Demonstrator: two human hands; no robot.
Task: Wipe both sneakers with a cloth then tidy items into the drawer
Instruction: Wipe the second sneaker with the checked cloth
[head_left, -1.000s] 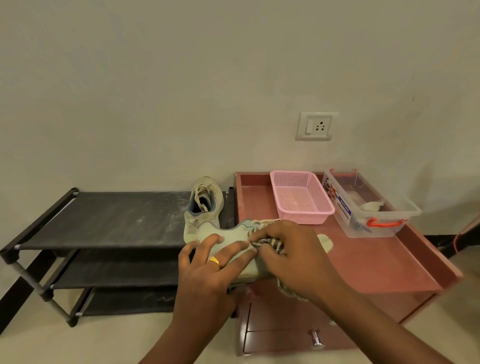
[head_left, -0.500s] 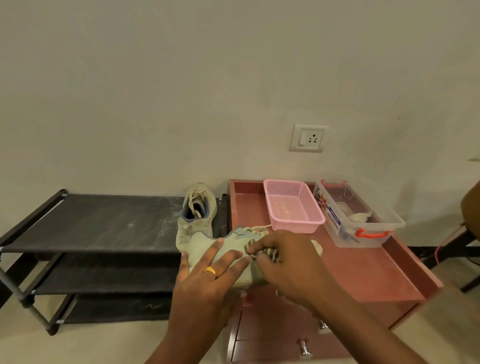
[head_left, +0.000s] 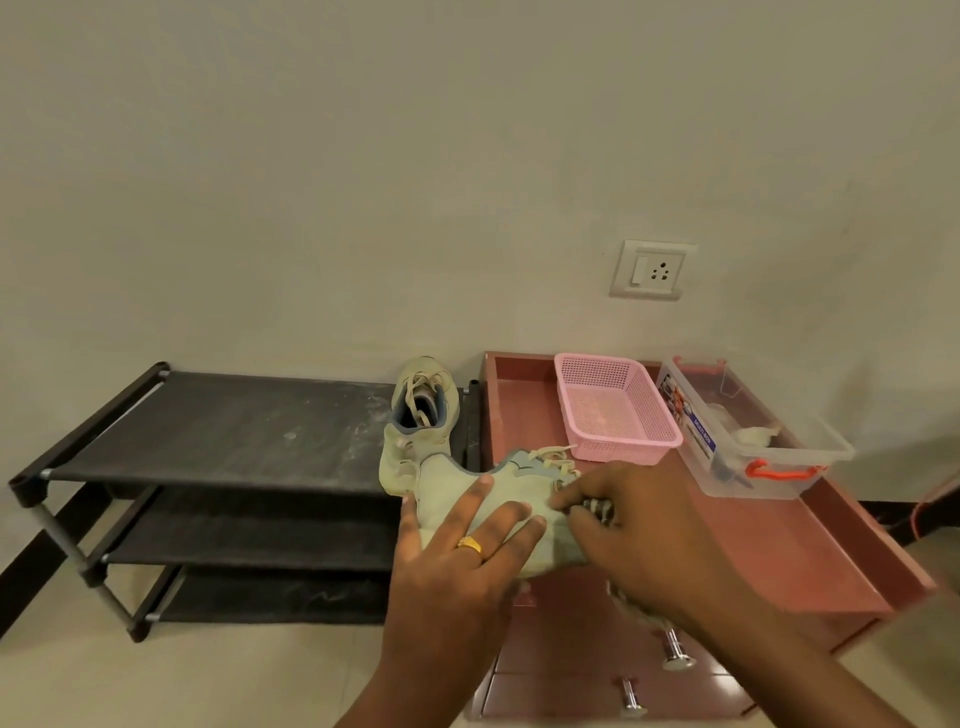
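A pale green sneaker lies on its side at the front left of the red cabinet top. My left hand, wearing a gold ring, presses flat on the sneaker's side with straight fingers. My right hand grips a striped cloth against the sneaker near its laces; a cloth end hangs below the wrist. The second sneaker stands upright on the right end of the black shoe rack. Two closed drawers with metal knobs sit below the cabinet top.
A pink mesh basket and a clear plastic box with an orange latch stand at the back of the cabinet top. A wall socket is above them. The rack has two lower shelves. An orange cable runs at the far right.
The view has tilted and shifted, so everything sits lower in frame. My right hand with the cloth has slid slightly along the sneaker; my left hand keeps pressing it.
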